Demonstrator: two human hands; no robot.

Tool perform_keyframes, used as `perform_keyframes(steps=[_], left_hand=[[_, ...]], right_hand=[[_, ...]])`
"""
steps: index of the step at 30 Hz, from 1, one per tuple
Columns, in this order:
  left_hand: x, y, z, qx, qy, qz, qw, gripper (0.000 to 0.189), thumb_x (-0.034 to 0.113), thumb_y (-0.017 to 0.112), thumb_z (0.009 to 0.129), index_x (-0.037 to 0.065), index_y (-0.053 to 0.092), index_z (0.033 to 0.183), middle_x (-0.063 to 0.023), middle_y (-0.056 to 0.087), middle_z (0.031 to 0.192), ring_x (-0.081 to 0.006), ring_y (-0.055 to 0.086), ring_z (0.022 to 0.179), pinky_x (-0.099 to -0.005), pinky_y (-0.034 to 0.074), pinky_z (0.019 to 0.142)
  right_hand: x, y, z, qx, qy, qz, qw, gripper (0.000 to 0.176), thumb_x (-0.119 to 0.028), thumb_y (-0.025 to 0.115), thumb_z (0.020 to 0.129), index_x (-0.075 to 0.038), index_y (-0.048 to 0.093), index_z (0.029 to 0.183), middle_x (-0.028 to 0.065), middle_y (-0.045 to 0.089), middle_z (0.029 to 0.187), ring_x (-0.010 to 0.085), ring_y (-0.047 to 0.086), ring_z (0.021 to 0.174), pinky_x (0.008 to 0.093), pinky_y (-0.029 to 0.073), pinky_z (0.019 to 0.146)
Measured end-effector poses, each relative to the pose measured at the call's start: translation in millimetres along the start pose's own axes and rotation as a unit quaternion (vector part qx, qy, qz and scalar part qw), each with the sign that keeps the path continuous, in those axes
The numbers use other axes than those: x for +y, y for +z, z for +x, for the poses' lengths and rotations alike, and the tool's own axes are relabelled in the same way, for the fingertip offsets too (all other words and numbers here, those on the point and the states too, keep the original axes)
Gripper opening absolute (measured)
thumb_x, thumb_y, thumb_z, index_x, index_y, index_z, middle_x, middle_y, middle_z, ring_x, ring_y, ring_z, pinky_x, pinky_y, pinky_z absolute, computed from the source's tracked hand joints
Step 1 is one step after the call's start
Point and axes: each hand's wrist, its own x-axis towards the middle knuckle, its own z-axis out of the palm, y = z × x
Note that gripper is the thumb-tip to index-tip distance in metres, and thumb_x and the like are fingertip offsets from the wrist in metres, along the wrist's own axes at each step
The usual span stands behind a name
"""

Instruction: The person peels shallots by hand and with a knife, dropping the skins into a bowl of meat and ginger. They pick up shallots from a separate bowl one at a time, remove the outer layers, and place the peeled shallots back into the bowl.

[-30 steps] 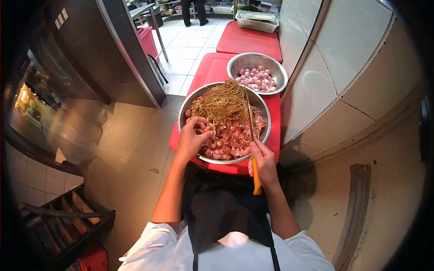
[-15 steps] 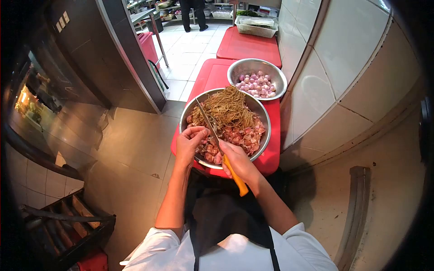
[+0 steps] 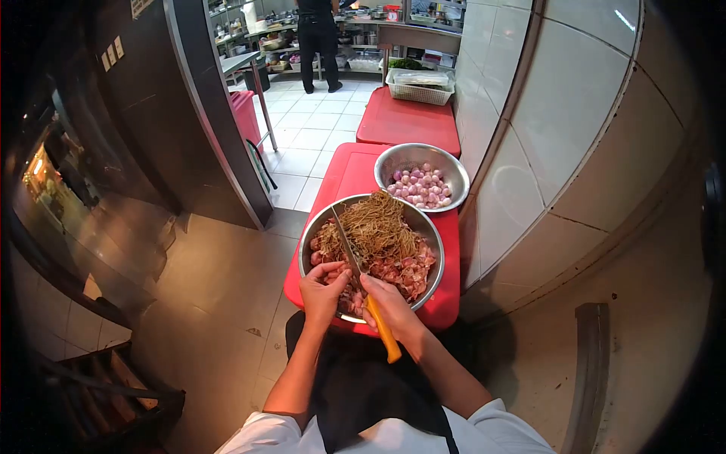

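Observation:
My right hand point(image 3: 384, 304) is closed round the yellow handle of a knife point(image 3: 384, 330), its blade pointing up and left over a large metal bowl point(image 3: 436, 278). Close beside the blade, my left hand point(image 3: 325, 286) has its fingers pinched together; what they hold is too small to make out. Dry brown roots or stalks point(image 3: 372, 227) lie heaped in the bowl, with reddish peels and shallots point(image 3: 408, 274) around them. Behind it, a smaller metal bowl point(image 3: 383, 168) contains peeled pink-white shallots point(image 3: 422, 185).
Both bowls stand on a red surface point(image 3: 346, 170). Farther back, a white basket point(image 3: 420, 92) rests on another red surface point(image 3: 401, 125). Tiled wall point(image 3: 522, 174) runs along the right. A person in dark clothes point(image 3: 318, 45) stands at the far shelves.
The view has tilted up, so the bowls and hands appear lower and more of the far shelves shows. Both hands remain over the large bowl, the knife still in my right hand.

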Motion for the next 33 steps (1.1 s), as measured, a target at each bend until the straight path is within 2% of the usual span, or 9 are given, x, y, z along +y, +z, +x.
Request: perform_keyframes(steps=[8, 10, 16, 17, 18, 20, 21, 25, 33], left_hand=[[-8, -2, -3, 0.003, 0.079, 0.046, 0.996, 0.018, -0.003, 0.076, 0.085, -0.005, 0.070, 0.102, -0.0076, 0.073, 0.093, -0.0101, 0.068, 0.083, -0.0223, 0.056, 0.074], [-7, -8, 1, -0.004, 0.121, 0.159, 0.980, 0.020, 0.001, 0.077, 0.084, -0.003, 0.072, 0.102, -0.0068, 0.071, 0.092, -0.0111, 0.068, 0.082, -0.0244, 0.056, 0.073], [-27, -2, 15, -0.051, 0.153, 0.146, 0.976, 0.018, 0.014, 0.078, 0.082, 0.004, 0.072, 0.096, -0.0072, 0.067, 0.094, -0.0157, 0.066, 0.088, -0.0308, 0.055, 0.079], [-40, -2, 25, -0.063, 0.213, 0.146, 0.964, 0.017, 0.011, 0.077, 0.081, 0.003, 0.071, 0.095, -0.0089, 0.067, 0.092, -0.0190, 0.067, 0.086, -0.0312, 0.055, 0.076], [-48, -2, 28, -0.078, 0.279, 0.123, 0.949, 0.017, 0.007, 0.075, 0.078, 0.002, 0.071, 0.094, -0.0105, 0.066, 0.089, -0.0219, 0.067, 0.083, -0.0326, 0.054, 0.072], [-47, 4, 32, -0.035, 0.303, 0.122, 0.944, 0.018, 0.003, 0.075, 0.072, -0.002, 0.067, 0.088, -0.0114, 0.064, 0.085, -0.0237, 0.066, 0.077, -0.0337, 0.053, 0.065], [-46, 5, 32, -0.016, 0.303, 0.125, 0.945, 0.018, 0.003, 0.074, 0.071, -0.002, 0.067, 0.087, -0.0115, 0.063, 0.085, -0.0237, 0.066, 0.077, -0.0336, 0.053, 0.065], [-48, 9, 32, 0.033, 0.248, 0.098, 0.963, 0.018, 0.003, 0.074, 0.069, -0.002, 0.066, 0.083, -0.0117, 0.062, 0.082, -0.0244, 0.065, 0.076, -0.0337, 0.053, 0.065], [-68, 17, 35, 0.077, 0.348, 0.118, 0.927, 0.019, 0.007, 0.076, 0.060, 0.004, 0.062, 0.074, -0.0109, 0.063, 0.075, -0.0279, 0.064, 0.073, -0.0381, 0.051, 0.064]], right_hand=[[0, 0, 8, 0.003, 0.036, 0.088, 0.995, 0.033, -0.043, 0.051, 0.105, -0.013, 0.057, 0.116, 0.0033, 0.061, 0.077, 0.0103, 0.048, 0.043, 0.0219, 0.035, 0.037], [2, 0, 11, 0.002, 0.031, 0.086, 0.996, 0.030, -0.043, 0.053, 0.104, -0.014, 0.058, 0.114, 0.0037, 0.061, 0.075, 0.0113, 0.048, 0.043, 0.0219, 0.035, 0.037], [17, -35, 41, -0.006, 0.074, 0.093, 0.993, 0.032, -0.051, 0.049, 0.103, -0.020, 0.059, 0.108, 0.0007, 0.062, 0.073, 0.0119, 0.051, 0.042, 0.0224, 0.039, 0.036], [8, -27, 38, 0.076, 0.061, 0.012, 0.995, 0.036, -0.055, 0.048, 0.102, -0.021, 0.059, 0.110, 0.0015, 0.063, 0.074, 0.0137, 0.051, 0.042, 0.0226, 0.038, 0.037], [8, -37, 44, 0.042, 0.071, 0.043, 0.996, 0.036, -0.054, 0.049, 0.102, -0.021, 0.059, 0.111, 0.0018, 0.063, 0.078, 0.0119, 0.049, 0.042, 0.0214, 0.036, 0.036], [7, -55, 58, -0.025, 0.095, 0.102, 0.990, 0.036, -0.054, 0.052, 0.101, -0.021, 0.059, 0.112, 0.0026, 0.065, 0.085, 0.0082, 0.045, 0.042, 0.0188, 0.032, 0.034], [3, -41, 51, 0.034, 0.062, 0.055, 0.996, 0.034, -0.052, 0.051, 0.102, -0.020, 0.059, 0.111, 0.0021, 0.063, 0.082, 0.0077, 0.047, 0.045, 0.0181, 0.032, 0.034], [13, -43, 65, 0.010, 0.055, -0.035, 0.998, 0.035, -0.052, 0.053, 0.101, -0.019, 0.057, 0.112, 0.0024, 0.061, 0.084, 0.0089, 0.048, 0.051, 0.0191, 0.032, 0.038], [37, -11, 72, -0.026, 0.083, -0.089, 0.992, 0.038, -0.051, 0.055, 0.100, -0.020, 0.052, 0.120, 0.0044, 0.060, 0.093, 0.0136, 0.049, 0.064, 0.0227, 0.034, 0.050]])
